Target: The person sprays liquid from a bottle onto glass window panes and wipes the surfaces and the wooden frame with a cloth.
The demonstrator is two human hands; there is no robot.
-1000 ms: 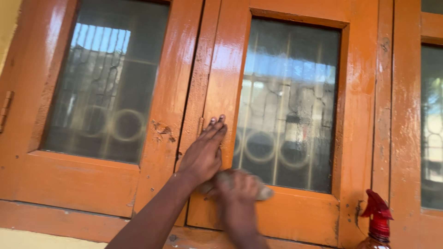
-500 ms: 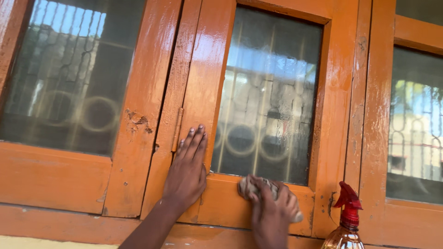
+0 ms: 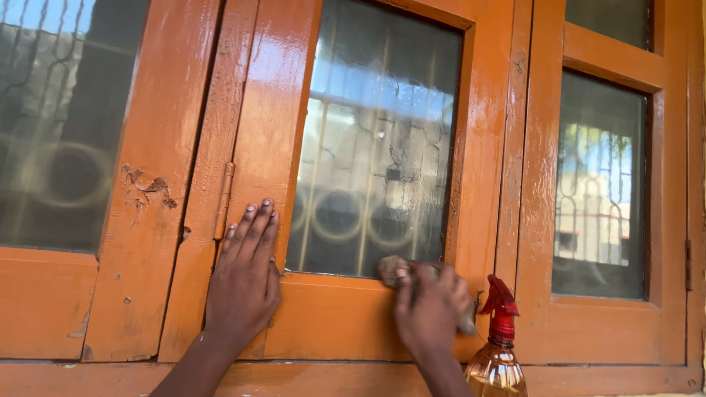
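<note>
Left hand [image 3: 243, 283] flat, open on orange window frame [image 3: 268, 132], bracing; right hand [image 3: 430, 312] gripping cloth [image 3: 393, 266] at lower-centre pane [image 3: 375, 140] edge. Best kept pressed into the corner, short strokes.

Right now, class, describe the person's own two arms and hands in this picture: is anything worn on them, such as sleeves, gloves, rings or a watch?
Both are bare. The left hand and its forearm show no sleeve, glove or watch, and the short fingernails look plain. A small glint beside one finger may be a ring; it is too small to tell. The right hand also has no glove, and no sleeve or band shows at its wrist.
</note>
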